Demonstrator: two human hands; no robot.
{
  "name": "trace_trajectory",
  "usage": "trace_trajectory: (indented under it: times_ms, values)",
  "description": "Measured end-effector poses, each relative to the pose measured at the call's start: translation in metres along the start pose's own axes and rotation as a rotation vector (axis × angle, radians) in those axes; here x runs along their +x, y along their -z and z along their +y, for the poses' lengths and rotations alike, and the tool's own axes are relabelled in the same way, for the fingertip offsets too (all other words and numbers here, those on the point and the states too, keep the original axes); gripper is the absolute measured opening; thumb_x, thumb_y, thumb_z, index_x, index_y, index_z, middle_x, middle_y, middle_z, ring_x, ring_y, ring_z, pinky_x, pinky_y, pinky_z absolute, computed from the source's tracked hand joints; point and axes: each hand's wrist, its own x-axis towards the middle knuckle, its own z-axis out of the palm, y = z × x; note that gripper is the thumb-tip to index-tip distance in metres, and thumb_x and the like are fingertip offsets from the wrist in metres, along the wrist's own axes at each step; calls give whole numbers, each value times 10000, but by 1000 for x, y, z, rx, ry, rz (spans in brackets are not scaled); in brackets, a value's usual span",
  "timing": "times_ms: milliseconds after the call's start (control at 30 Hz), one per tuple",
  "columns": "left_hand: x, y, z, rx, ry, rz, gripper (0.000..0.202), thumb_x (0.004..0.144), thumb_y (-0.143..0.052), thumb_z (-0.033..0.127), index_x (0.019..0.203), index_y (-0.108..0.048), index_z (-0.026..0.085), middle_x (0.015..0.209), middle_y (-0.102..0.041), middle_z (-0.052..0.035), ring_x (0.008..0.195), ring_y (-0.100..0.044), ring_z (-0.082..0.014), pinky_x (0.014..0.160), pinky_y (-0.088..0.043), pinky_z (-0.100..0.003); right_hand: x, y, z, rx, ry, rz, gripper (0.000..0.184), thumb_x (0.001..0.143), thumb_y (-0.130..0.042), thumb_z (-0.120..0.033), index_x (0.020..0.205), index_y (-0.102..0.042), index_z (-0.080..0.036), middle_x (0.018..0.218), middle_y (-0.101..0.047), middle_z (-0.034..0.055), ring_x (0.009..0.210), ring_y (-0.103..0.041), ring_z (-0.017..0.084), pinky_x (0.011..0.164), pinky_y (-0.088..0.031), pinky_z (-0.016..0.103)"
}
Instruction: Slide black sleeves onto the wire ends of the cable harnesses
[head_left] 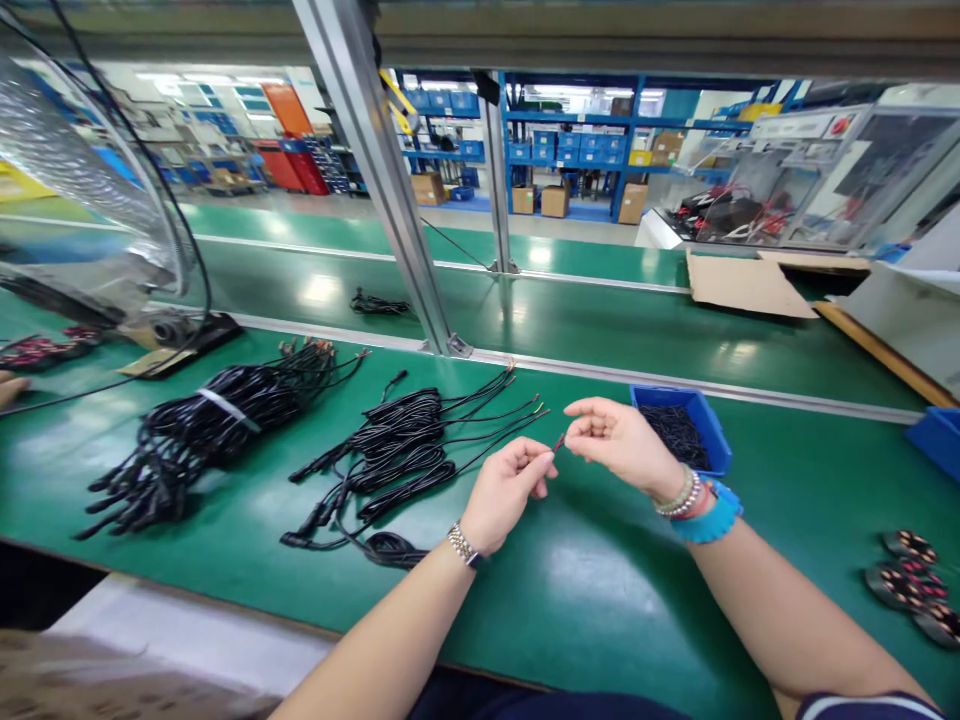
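Head view: right hand (619,447) pinches wire tip (559,442) near left hand (508,495)

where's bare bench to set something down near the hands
Bare green mat lies below the left hand and right hand, and between the blue bin and the round dark parts. Crowded to the left, with black cable bundles.
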Motion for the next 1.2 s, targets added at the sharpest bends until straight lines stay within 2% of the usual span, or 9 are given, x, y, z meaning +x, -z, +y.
trace_trajectory:
  times_ms: [67,167,267,333,500,700,900,1100,1200]
  values:
    - [0,0,1,-20,12,0,222,762,-544,366,788,-540,145,641,-562,4,462,-390,-55,447,-295,-190,0,26,-7,-143,26,62,275,688,-590,-289,915,-583,-133,735,-627,36,600,-553,118,529,-438,237]
    - [1,0,1,-95,36,-1,263,769,-532,380,855,-569,134,641,-534,7,467,-347,-51,435,-264,-185,1,70,-8,-595,-1,122,205,738,-530,-316,760,-644,-147,715,-642,33,626,-562,132,580,-429,237]
    - [1,1,0,-145,46,-7,266,755,-549,379,829,-586,126,655,-536,-3,480,-352,-52,442,-274,-185,4,95,10,-1073,-215,4,185,726,-510,-240,652,-663,-168,694,-659,32,664,-586,144,644,-415,233]
    - [2,2,0,-137,47,4,252,734,-573,376,787,-585,130,660,-551,-9,488,-372,-56,448,-290,-186,7,98,27,-1216,-338,-29,168,698,-525,-220,640,-677,-178,693,-666,49,662,-599,165,630,-411,246]
    - [3,5,-2,-83,32,45,235,699,-610,366,743,-589,136,652,-580,-18,560,-460,-84,533,-374,-206,14,93,52,-1282,-408,12,172,670,-536,-204,733,-695,-190,773,-679,82,739,-619,198,647,-415,259]
    - [4,5,0,-86,22,71,208,690,-628,339,707,-580,137,619,-583,-7,555,-468,-83,554,-381,-209,9,100,50,-1315,-415,-2,217,727,-479,-231,715,-690,-184,770,-674,91,749,-624,192,683,-413,261]
    - [3,5,1,-100,16,86,208,662,-647,337,697,-592,139,601,-584,-3,541,-471,-83,539,-380,-206,9,93,52,-1359,-419,-31,192,694,-528,-205,790,-693,-184,857,-670,115,808,-622,225,694,-421,282]
    - [3,5,1,-115,19,85,205,658,-653,332,685,-584,141,602,-580,-2,532,-478,-81,523,-393,-200,8,94,48,-1368,-422,-39,184,710,-500,-189,730,-682,-179,787,-672,99,766,-628,202,683,-419,260]
    - [2,5,1,-116,17,76,198,665,-646,330,683,-581,143,598,-579,3,527,-475,-75,515,-391,-192,7,93,48,-1380,-424,-28,186,709,-491,-180,720,-673,-145,804,-666,136,758,-625,230,663,-419,286]
